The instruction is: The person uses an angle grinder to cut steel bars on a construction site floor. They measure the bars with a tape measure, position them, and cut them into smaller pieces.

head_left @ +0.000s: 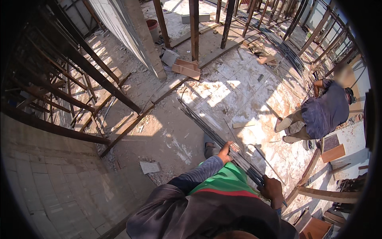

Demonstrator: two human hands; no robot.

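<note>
A bundle of long thin grey metal rods (206, 129) lies slantwise across the front of my body, its far end reaching up and to the left over the floor. My left hand (226, 152) grips the bundle near its middle, thumb on top. Farther down, by the bundle's near right end, my right hand (272, 189) is closed round the same rods. Its fingers are partly hidden and in shade. The rods run close against my green and dark shirt.
Dark upright props (194, 32) stand along the far side and left. A co-worker (326, 107) bends over at the right. Brown tiles (187, 70) and a grey block (170, 57) lie ahead. A tiled wall (51, 179) rises at the left. A timber edge (131, 129) crosses the floor.
</note>
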